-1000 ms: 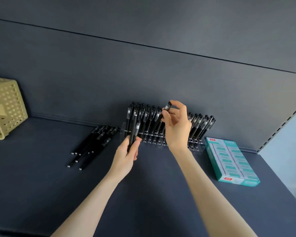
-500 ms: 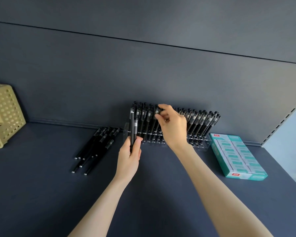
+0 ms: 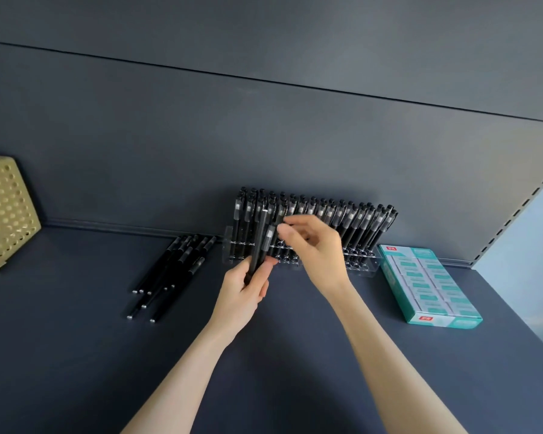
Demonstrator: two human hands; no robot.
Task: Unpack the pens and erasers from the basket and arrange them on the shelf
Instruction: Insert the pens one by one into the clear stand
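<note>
Head view: a small bundle of black pens (image 3: 259,245) is gripped upright in the left hand (image 3: 243,297), with fingers and thumb curled round the lower ends, just in front of the clear rack (image 3: 365,269). The right hand (image 3: 317,249) is held beside it with its fingers curled, the thumb and forefinger set at the top of the shorter pen in that bundle. Touch is seen there, but whether that pen is actually pinched cannot be told.

Behind both hands, the rack is seen standing on the shelf (image 3: 76,355) against the dark back panel (image 3: 264,151), and it is packed with rows of racked pens (image 3: 351,220), caps up and leaning slightly right.

Left of the rack, a spread of loose pens (image 3: 176,270) is laid flat on the shelf, caps toward the panel. Just beside the rack's right end, a teal eraser box (image 3: 427,286) is laid flat. Well apart at the far left edge, the yellow perforated basket (image 3: 10,211) is seen on the shelf, partly cut off by the frame.
</note>
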